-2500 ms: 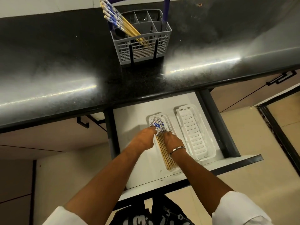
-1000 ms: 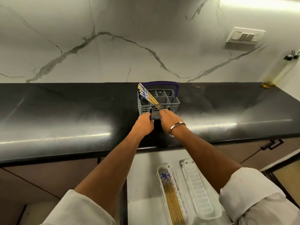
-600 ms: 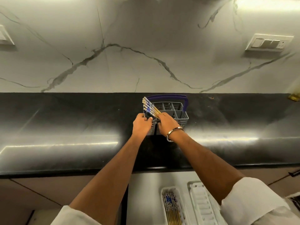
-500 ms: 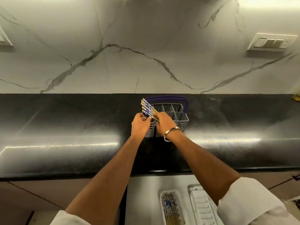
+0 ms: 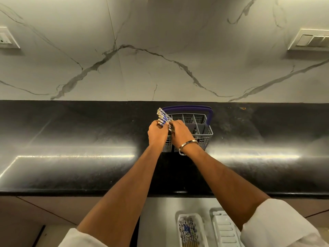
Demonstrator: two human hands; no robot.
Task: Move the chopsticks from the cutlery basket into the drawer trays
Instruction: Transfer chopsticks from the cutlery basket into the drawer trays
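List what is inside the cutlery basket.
Blue-patterned chopsticks lean out of the cutlery basket at its left end; the other visible compartments look empty. Both hands cover its front-left part.

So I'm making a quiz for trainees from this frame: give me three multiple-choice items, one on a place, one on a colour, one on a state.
1. Where does the cutlery basket stand?
A. in the drawer
B. on the black countertop
C. on the floor

2. What colour is the basket handle?
A. purple
B. red
C. green

3. How do the two white drawer trays differ?
A. both lie bare
B. both hold chopsticks
C. the left tray holds chopsticks, the right tray shows none

Answers:
1 B, the basket sits on the dark counter near the marble wall.
2 A, the arched handle is plainly purple.
3 C, patterned sticks fill the left tray, while the right shows only bare ribs.

Both the left hand and the right hand are closed around the chopsticks at the basket.
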